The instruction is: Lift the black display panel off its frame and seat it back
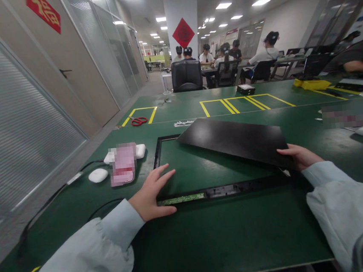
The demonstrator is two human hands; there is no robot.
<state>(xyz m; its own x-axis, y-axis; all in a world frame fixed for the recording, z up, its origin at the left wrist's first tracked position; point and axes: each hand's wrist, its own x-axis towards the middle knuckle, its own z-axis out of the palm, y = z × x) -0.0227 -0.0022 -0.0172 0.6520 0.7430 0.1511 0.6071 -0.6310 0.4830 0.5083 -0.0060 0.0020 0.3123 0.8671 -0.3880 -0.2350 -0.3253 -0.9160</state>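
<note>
**Hidden or unclear.** A pixelated pink patch (123, 164) left of centre is masking whatever is lying there. A white item (140, 150) is showing only partly from behind it. A second blurred patch (343, 116) is covering something at the right edge. The black panel (236, 141) in the centre is concealing the far and right sides of the black frame (158, 155) lying beneath it on the green table (210, 236). Any fingers of the right hand under the panel are not showing. Both light-blue sleeves are running out of the picture at the bottom corners.

**Pose.** The left hand (151, 194), lower centre-left, is lying open and flat with fingers spread. It is pressing on the frame's near left corner, beside a green circuit strip (181, 199). The right hand (299, 156), centre right, is clamping the panel's near right corner. The panel is sitting tilted over the frame and casting a shadow under it. The two hands are well apart.

**Count.**
- One panel, one frame and two hands.
- One white oval case (98, 175) and one dark cable (47, 204) at the left.
- One pair of red scissors (139, 121), one small black box (246, 89) and one yellow tray (311, 84) across the upper middle.
- Seated people at top centre, too small and overlapping to count reliably.
</note>
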